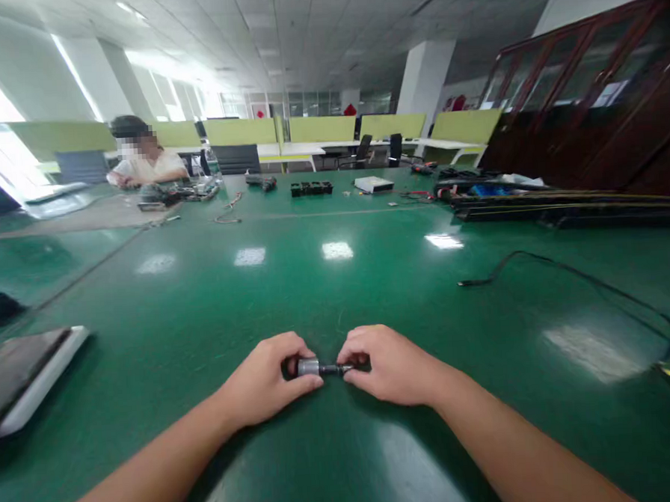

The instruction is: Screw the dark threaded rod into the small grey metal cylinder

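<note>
My left hand [266, 382] and my right hand [389, 364] rest on the green table [337, 296] near its front edge, fingertips facing each other. Between them lies a small grey metal cylinder [308, 368] with a thin dark shaft [334, 369] sticking out to the right. The left fingers pinch the cylinder body. The right thumb and fingers grip the shaft end. The far ends of the part are hidden inside both hands.
A tablet-like device [24, 372] lies at the left edge. A black cable [583, 279] curls across the right side. Long dark bars [569, 209] and small parts sit at the far right. A seated person [142, 160] works at the far left.
</note>
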Demonstrator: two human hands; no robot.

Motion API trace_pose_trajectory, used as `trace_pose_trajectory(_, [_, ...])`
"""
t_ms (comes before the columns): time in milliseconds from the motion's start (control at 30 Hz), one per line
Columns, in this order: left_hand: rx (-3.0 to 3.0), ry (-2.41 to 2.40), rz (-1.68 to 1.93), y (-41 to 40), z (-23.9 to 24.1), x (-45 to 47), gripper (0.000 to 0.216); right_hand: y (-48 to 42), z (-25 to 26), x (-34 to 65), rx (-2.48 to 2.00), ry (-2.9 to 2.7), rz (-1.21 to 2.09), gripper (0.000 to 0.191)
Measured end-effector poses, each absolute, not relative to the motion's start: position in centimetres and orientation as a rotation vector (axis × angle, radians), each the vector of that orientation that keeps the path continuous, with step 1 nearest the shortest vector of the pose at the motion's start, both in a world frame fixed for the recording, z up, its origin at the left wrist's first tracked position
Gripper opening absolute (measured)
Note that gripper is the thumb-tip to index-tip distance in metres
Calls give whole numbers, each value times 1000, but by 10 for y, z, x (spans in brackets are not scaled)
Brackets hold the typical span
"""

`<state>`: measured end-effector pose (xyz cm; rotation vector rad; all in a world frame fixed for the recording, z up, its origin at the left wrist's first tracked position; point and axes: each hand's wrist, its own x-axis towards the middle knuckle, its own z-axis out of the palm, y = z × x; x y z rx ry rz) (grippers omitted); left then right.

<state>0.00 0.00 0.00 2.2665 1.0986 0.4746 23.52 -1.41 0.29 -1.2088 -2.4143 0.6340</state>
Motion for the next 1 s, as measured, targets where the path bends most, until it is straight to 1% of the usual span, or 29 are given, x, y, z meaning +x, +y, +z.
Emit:
trace_pose_trajectory(400, [2269,1091,502,-3,4,-1,17,-12,5,238,-1247,-2406,641,9])
trace_pose_trajectory(667, [2283,1084,504,-2,2,-2,18,-7,6,254,-1351,-2421,683,6])
trace_pose_trajectory(900, [2269,1076,507,-3,3,-1,18,-9,5,249,-1314,-2393,702,7])
trace_pose_trajectory(1000, [2259,1097,515,-3,1,-2,18,-9,1,239,-1256,-2317,738,10])
